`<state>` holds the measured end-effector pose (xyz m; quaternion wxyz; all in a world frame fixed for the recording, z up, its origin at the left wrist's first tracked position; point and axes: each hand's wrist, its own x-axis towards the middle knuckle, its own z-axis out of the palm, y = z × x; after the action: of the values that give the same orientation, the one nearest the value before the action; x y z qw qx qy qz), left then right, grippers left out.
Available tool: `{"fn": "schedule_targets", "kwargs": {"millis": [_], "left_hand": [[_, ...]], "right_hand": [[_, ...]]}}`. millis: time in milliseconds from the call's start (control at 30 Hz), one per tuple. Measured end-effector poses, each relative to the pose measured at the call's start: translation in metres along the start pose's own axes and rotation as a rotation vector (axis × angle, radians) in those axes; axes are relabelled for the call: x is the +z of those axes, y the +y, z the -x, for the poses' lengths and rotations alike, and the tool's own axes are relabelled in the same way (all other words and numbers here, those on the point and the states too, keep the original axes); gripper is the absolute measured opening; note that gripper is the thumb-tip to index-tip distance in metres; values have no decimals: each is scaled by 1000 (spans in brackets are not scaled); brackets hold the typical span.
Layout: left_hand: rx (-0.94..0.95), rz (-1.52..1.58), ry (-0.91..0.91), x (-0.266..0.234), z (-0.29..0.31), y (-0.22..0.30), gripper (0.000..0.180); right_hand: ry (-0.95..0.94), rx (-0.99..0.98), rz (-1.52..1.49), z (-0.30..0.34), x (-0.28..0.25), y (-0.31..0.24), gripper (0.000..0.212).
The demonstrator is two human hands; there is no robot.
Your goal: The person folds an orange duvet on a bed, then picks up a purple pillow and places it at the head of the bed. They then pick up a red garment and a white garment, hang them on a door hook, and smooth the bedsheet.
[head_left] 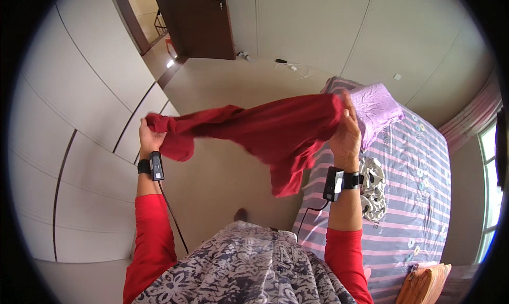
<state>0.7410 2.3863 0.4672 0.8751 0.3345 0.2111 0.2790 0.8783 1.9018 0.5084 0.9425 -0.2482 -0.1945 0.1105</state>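
A dark red garment [265,124] is stretched in the air between my two hands, its middle sagging and slightly blurred. What kind of garment it is, I cannot tell. My left hand [150,140] grips its bunched left end, where a flap hangs below the fingers. At the other end, my right hand [347,137] is closed on the upper right edge, level with the near side of the bed. Loose folds of the red cloth drop down just left of that hand. Each wrist wears a black strap with a small box and a cable.
The bed [419,166] on the right has a striped sheet. On it lie a lilac cloth [377,110], a crumpled black-and-white cloth [373,190] and an orange folded cloth [424,285]. White cabinets [90,182] line the left; a brown door [199,23] stands ajar behind.
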Motion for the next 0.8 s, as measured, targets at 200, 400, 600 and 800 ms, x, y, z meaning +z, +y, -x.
{"fn": "schedule_targets", "kwargs": {"millis": [200, 400, 600, 800], "left_hand": [[-72, -527, -240, 21, 12, -118, 63], [304, -687, -861, 131, 56, -164, 46], [-111, -390, -543, 162, 27, -134, 28], [-305, 93, -559, 160, -5, -97, 26]], "right_hand": [[-61, 312, 293, -53, 41, 43, 58], [-154, 404, 3, -69, 76, 108, 63], [-364, 10, 611, -73, 60, 111, 66], [-471, 131, 1801, 11, -13, 127, 71]]}}
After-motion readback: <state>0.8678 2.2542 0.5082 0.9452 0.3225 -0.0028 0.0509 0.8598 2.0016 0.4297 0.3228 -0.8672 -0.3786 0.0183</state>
